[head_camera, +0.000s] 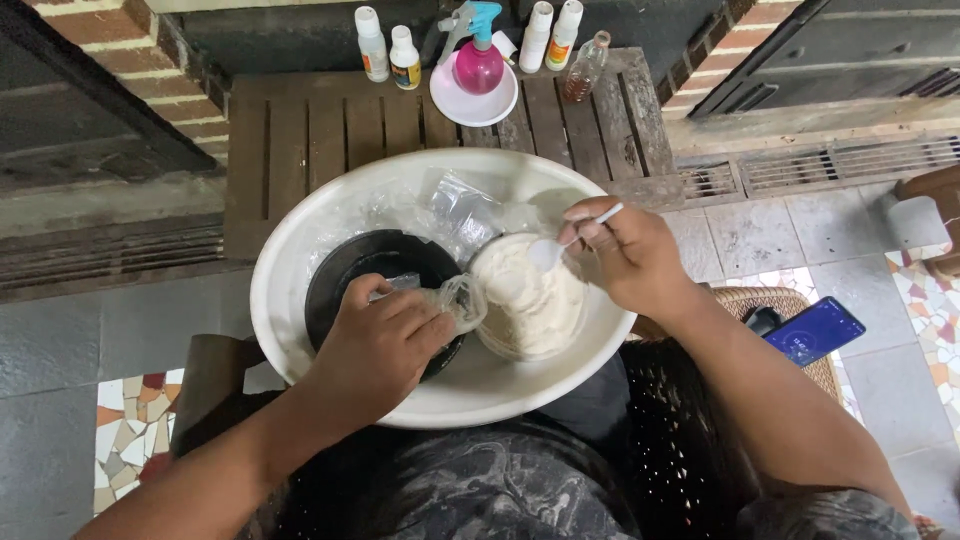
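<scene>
- My left hand (385, 335) pinches a clear plastic bag (455, 300) over the black pot (345, 270).
- My right hand (625, 250) grips a white spoon (565, 245) in the tub of white powder (530, 295), probably perlite.
- Risk: the limp bag mouth folds, spilling powder into the basin (290, 250).

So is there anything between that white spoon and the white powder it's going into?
Nothing visible. The right hand holds the white spoon with its bowl already at the surface of the white powder in the open bag. The left hand grips the clear bag's edge off to the side, clear of the spoon.
</scene>
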